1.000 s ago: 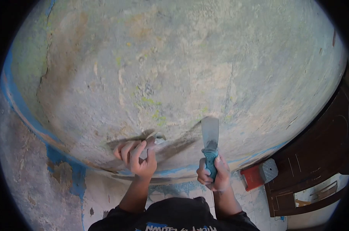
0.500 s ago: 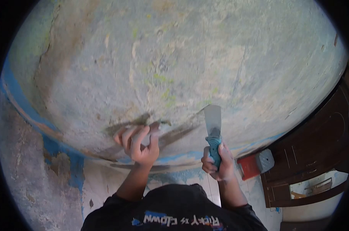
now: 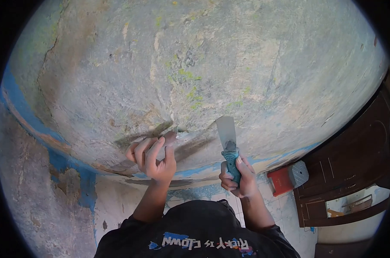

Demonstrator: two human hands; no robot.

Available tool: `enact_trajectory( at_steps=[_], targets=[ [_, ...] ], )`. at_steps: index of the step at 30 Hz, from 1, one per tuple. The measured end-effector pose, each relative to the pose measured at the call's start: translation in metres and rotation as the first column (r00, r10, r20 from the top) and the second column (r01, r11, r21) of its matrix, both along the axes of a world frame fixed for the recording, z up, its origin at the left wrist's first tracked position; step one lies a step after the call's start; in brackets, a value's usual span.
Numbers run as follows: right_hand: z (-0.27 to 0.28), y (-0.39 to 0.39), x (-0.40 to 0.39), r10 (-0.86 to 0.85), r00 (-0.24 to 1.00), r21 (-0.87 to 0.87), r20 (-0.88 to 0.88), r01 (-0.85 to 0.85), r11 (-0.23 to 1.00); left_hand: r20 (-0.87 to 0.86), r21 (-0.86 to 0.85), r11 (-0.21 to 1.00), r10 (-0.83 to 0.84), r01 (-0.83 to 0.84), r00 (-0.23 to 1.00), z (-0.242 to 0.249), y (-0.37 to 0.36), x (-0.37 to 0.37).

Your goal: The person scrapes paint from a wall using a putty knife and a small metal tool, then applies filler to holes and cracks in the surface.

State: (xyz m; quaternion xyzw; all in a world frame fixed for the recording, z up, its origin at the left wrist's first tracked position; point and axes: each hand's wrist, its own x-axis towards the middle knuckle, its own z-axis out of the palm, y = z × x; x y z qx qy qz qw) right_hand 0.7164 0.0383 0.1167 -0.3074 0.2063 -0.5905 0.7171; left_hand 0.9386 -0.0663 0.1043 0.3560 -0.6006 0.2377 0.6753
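A worn wall with grey, patchy plaster and green specks fills the upper view. My left hand is raised close to it, with a small reddish-brown piece between thumb and fingers. Just beyond that piece, a small greenish spot shows on the wall. My right hand is wrapped round the teal handle of a putty knife. Its wide metal blade points up and lies close to the wall; whether it touches is hard to tell.
On the right stand a red and grey stool and a dark wooden cabinet with a mirror-like panel. Blue paint borders the wall at the lower left. Pale floor tiles show below.
The putty knife and my right hand have moved a little to the left, and the blade now tilts more leftward. My left hand has shifted only slightly.
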Motion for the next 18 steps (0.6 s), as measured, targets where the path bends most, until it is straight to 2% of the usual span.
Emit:
enact_trajectory(
  at_steps=[8, 11, 18],
  targets=[
    [-0.002, -0.004, 0.002, 0.005, 1.0, -0.055, -0.014, -0.006, 0.998, -0.025, 0.067, 0.997, -0.022, 0.023, 0.999, -0.01, -0.002, 0.001],
    [-0.002, -0.005, 0.002, 0.006, 1.0, -0.061, -0.008, -0.006, 0.998, 0.037, 0.088, 0.996, -0.001, -0.003, 0.999, -0.011, -0.003, 0.005],
    [-0.003, -0.006, 0.002, 0.009, 1.0, -0.075, 0.005, -0.008, 0.997, -0.011, 0.088, 0.996, -0.02, 0.02, 1.0, -0.012, -0.006, 0.002]
  ],
)
